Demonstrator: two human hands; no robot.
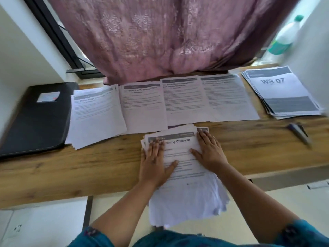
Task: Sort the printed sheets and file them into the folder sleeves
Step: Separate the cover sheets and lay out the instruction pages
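A black folder [35, 118] lies shut at the far left of the wooden bench [89, 168]. Right of it, four piles of printed sheets [178, 102] sit side by side along the far edge. Nearer, the left hand [156, 163] and right hand [210, 150] press flat, fingers straight, on a loose stack [181, 175] that overhangs the near edge (its heading is partly covered). Farther right lies another pile [283, 93], topped "WS 07", with a pen [300, 133] near it and a bottle [284, 36] behind.
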